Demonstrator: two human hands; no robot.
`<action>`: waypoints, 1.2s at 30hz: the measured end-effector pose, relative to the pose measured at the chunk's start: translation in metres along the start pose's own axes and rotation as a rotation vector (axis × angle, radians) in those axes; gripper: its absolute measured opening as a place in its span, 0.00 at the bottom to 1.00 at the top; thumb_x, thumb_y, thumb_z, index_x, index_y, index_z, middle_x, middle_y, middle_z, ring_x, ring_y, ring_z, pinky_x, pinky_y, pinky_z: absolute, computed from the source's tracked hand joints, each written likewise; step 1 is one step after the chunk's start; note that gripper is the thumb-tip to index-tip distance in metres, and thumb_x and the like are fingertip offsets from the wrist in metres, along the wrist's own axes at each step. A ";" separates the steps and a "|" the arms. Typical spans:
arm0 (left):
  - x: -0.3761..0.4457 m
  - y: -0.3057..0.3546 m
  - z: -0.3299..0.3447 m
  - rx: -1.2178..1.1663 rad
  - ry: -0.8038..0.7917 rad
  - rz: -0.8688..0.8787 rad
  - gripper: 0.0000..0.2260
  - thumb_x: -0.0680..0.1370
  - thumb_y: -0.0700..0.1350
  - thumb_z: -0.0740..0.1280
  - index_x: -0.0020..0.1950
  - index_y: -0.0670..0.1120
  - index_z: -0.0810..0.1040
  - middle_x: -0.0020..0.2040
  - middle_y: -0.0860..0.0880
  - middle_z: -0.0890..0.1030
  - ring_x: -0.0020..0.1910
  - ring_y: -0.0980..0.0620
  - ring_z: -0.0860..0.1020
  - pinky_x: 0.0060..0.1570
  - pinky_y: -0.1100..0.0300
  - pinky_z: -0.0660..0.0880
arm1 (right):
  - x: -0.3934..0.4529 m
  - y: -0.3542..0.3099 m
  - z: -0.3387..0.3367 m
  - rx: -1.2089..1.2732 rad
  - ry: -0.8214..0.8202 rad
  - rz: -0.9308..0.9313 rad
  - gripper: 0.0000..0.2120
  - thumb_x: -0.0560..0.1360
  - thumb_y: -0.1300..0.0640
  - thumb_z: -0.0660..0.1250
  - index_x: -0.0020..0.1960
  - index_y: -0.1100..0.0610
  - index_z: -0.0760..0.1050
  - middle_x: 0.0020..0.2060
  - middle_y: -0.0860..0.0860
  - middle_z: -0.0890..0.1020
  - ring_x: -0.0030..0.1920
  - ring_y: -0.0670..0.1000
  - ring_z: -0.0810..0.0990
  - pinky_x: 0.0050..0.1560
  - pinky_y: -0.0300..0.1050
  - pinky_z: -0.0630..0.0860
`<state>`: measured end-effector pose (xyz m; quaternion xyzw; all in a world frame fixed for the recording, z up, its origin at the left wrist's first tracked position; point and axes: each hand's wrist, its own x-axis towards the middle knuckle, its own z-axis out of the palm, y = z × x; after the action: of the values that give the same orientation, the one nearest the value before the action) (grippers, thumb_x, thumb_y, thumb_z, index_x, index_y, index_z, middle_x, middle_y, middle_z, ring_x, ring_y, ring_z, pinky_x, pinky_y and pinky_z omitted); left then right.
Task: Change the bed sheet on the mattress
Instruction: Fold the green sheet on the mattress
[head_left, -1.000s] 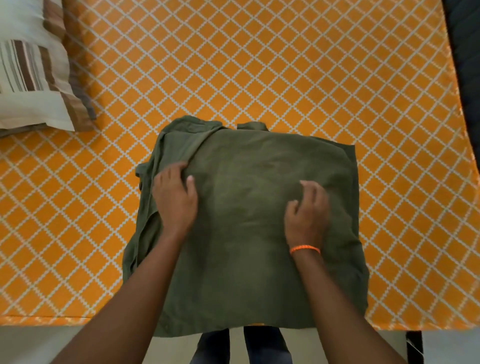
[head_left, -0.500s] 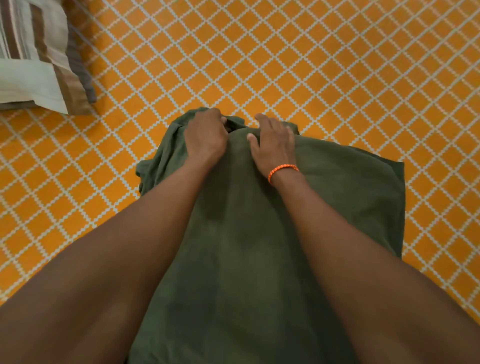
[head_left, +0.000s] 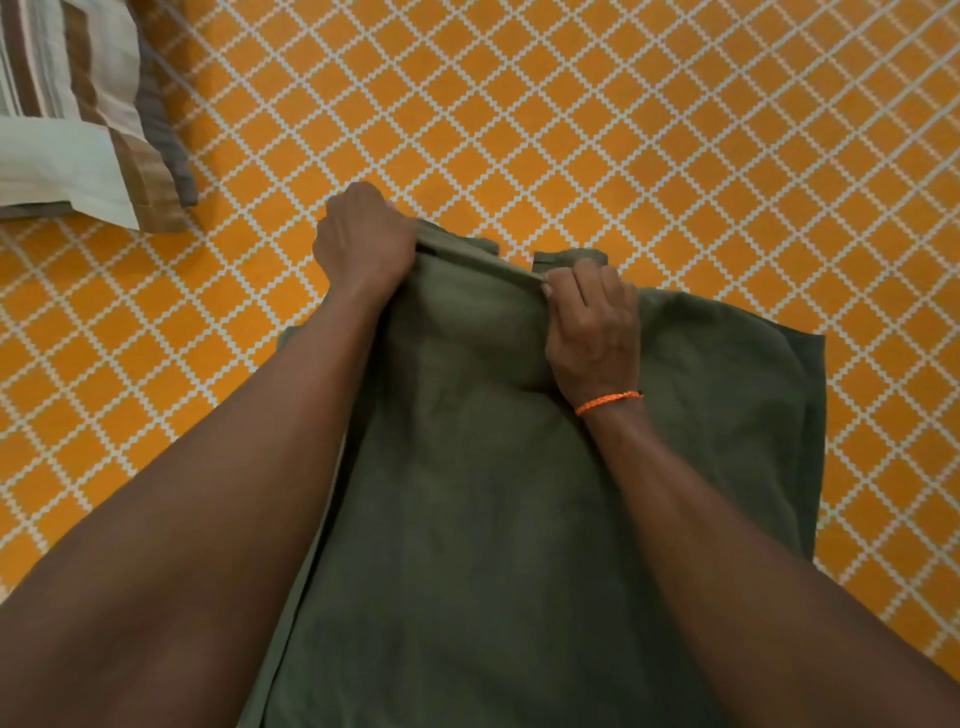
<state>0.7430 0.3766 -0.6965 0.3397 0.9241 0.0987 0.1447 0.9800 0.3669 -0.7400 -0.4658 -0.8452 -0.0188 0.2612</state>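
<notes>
Head view, looking down. Green sheet (head_left: 519, 493), folded, lying on the orange cover (head_left: 623, 130) of the bed, reaching from mid-frame down to the bottom edge. Far edge of the sheet lifted a little into a taut ridge between two hands. Left hand (head_left: 363, 239) at the far left corner, fingers curled over and round the edge, gripping the cloth. Right hand (head_left: 592, 322) nearer the middle of the same edge, thumb and fingers pinching the fold. Orange band (head_left: 608, 401) round the right wrist. Both forearms stretched across the sheet from the lower corners, hiding much of its left side and lower right part. A small tab of green cloth poking out beyond the right hand; right edge of the sheet showing a darker under-layer.

Around: orange cover with a white diamond lattice filling almost the whole frame, flat. Striped pillow (head_left: 78, 114) in the upper left corner, white, brown and grey bands, lying on the cover, well apart from the sheet. Nothing between hands and sheet edge. No brand, label or readable writing visible anywhere.
</notes>
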 end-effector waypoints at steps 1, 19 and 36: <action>0.001 0.001 -0.001 -0.024 0.004 -0.053 0.09 0.82 0.46 0.63 0.53 0.41 0.79 0.58 0.39 0.82 0.57 0.34 0.80 0.46 0.49 0.71 | -0.001 0.001 -0.003 -0.001 0.016 -0.007 0.08 0.84 0.61 0.62 0.47 0.58 0.77 0.42 0.55 0.76 0.43 0.59 0.73 0.43 0.54 0.69; -0.105 -0.052 0.058 -0.064 -0.087 0.653 0.22 0.84 0.48 0.59 0.80 0.53 0.67 0.83 0.53 0.63 0.83 0.50 0.58 0.83 0.42 0.50 | -0.055 -0.026 0.006 -0.064 -0.501 0.285 0.29 0.84 0.38 0.53 0.83 0.41 0.53 0.84 0.44 0.52 0.83 0.48 0.48 0.72 0.81 0.46; -0.067 -0.112 0.068 0.067 -0.096 0.383 0.21 0.88 0.56 0.52 0.82 0.64 0.61 0.85 0.61 0.54 0.85 0.43 0.48 0.75 0.22 0.47 | -0.200 0.211 -0.087 -0.112 -0.629 0.895 0.30 0.85 0.36 0.48 0.84 0.41 0.48 0.84 0.48 0.50 0.83 0.55 0.50 0.78 0.70 0.54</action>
<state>0.7478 0.2539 -0.7786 0.5181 0.8375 0.0771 0.1557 1.2712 0.3067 -0.8019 -0.7762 -0.5996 0.1895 -0.0467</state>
